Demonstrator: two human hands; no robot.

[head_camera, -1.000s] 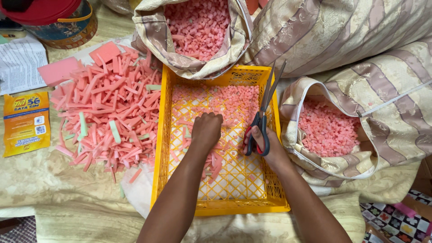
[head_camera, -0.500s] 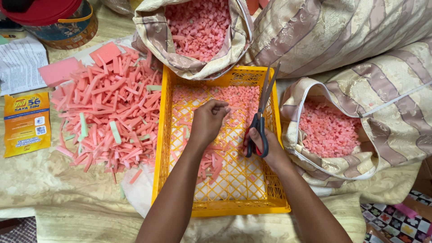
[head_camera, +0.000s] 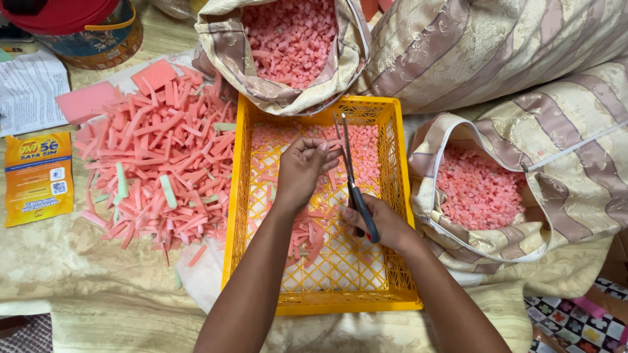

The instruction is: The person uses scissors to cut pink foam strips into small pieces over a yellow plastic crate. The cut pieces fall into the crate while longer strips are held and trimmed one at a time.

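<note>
Head view shows your left hand (head_camera: 302, 168) pinching pink foam strips (head_camera: 329, 145) at the scissors (head_camera: 354, 183) gripped in your right hand (head_camera: 379, 222), with 2 sacks (head_camera: 222, 39) of cubes filled and a big strip pile (head_camera: 157, 150) uncut

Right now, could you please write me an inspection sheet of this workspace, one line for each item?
Surface: beige patterned cloth covers the work area.
Job's things: yellow plastic crate holds small pink foam pieces; scissors over it, blades slightly apart; pile of pink foam strips left of the crate.
Clutter: orange packet, printed paper, round tub with red lid.
Grippers: left hand pinches foam strips at the blades; right hand grips the scissors.
Cables: nothing seen.
Surroundings: two open fabric sacks of pink foam cubes, top and right; chequered mat at lower right.
</note>
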